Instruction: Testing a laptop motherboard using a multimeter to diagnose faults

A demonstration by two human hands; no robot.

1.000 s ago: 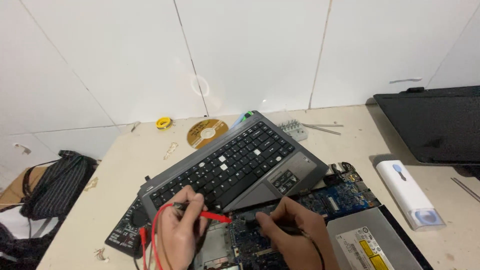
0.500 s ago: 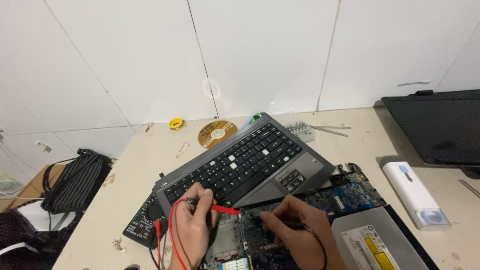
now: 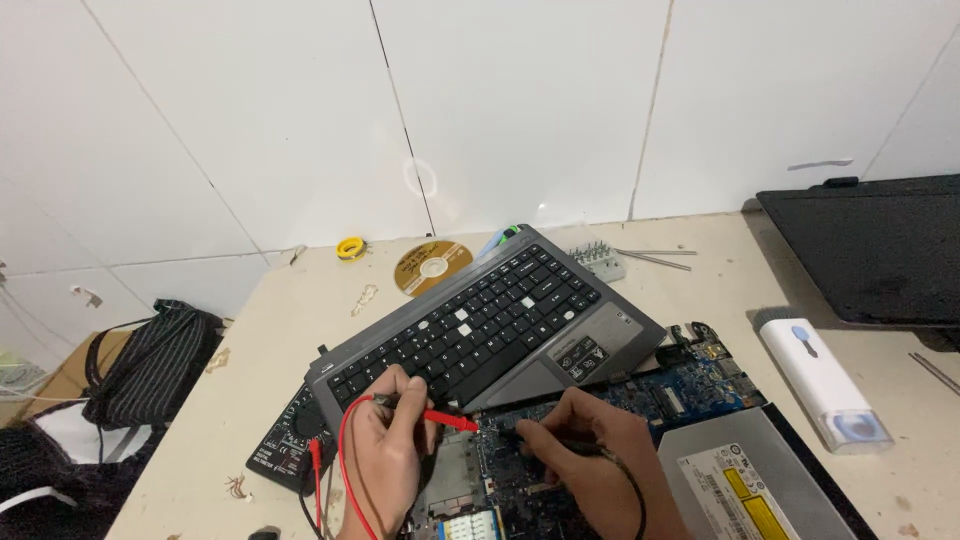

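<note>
Head view | left hand (image 3: 385,460) grips red probe (image 3: 440,418) | right hand (image 3: 590,465) grips black probe (image 3: 530,438)

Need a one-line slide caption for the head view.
Left hand holds a red probe, right hand a black probe, on a blue laptop motherboard below the lifted keyboard.

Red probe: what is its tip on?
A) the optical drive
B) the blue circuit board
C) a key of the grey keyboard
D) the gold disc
B: the left hand holds the red probe with its tip down at the near edge of the blue circuit board, in front of the grey keyboard, while the right hand holds a dark probe beside it.
</note>
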